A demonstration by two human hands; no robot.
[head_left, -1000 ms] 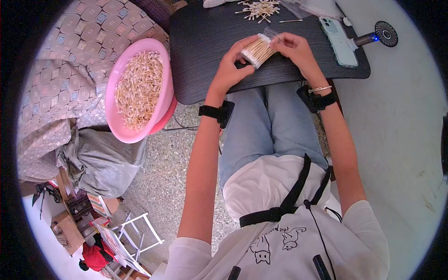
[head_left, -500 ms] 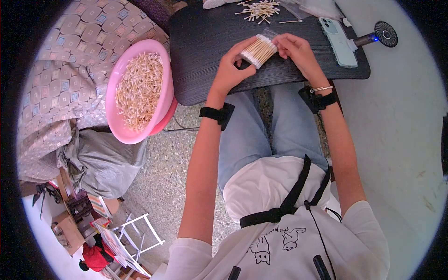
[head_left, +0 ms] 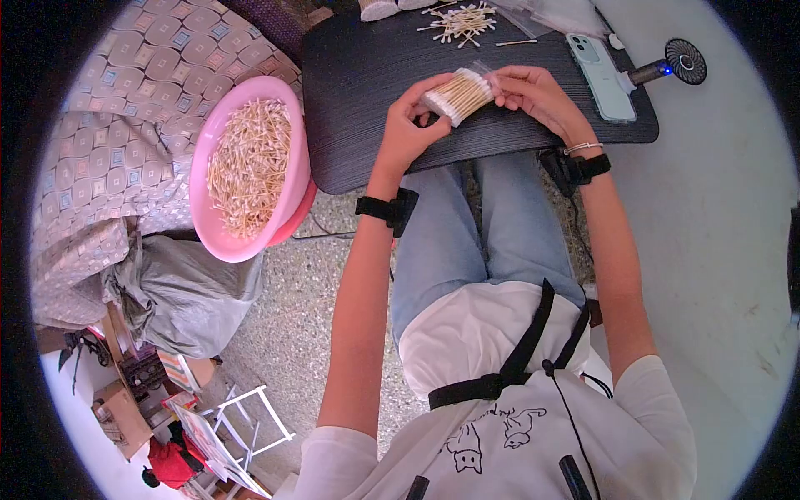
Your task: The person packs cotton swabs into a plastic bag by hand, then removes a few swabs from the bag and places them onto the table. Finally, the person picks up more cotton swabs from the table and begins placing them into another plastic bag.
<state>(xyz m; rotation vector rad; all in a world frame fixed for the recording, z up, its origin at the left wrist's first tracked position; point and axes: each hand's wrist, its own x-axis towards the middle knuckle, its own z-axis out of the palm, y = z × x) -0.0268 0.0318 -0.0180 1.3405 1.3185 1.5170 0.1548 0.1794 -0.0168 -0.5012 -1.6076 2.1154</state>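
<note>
A clear plastic bag of cotton swabs (head_left: 460, 96) is held up over the near part of the black table (head_left: 367, 92). Around its left end wraps my left hand (head_left: 410, 125), thumb below and fingers above. The swabs inside lie side by side, with white tips along both edges. My right hand (head_left: 533, 93) pinches the clear flap at the bag's right end between thumb and fingers. Beyond the hands, a loose pile of cotton swabs (head_left: 461, 22) lies on the table, with a single swab (head_left: 517, 42) to its right.
Left of the table stands a pink basin (head_left: 204, 200) full of loose swabs. A phone (head_left: 602, 79) and a small fan (head_left: 685, 62) are at the table's right edge. Packed swab bundles (head_left: 379, 8) and clear plastic bags (head_left: 554, 15) lie at the far edge.
The bag has tilted flatter in my hands. My right hand has shifted slightly right and down, its wrist turning outward. The view has moved slightly, showing more of the far bundles.
</note>
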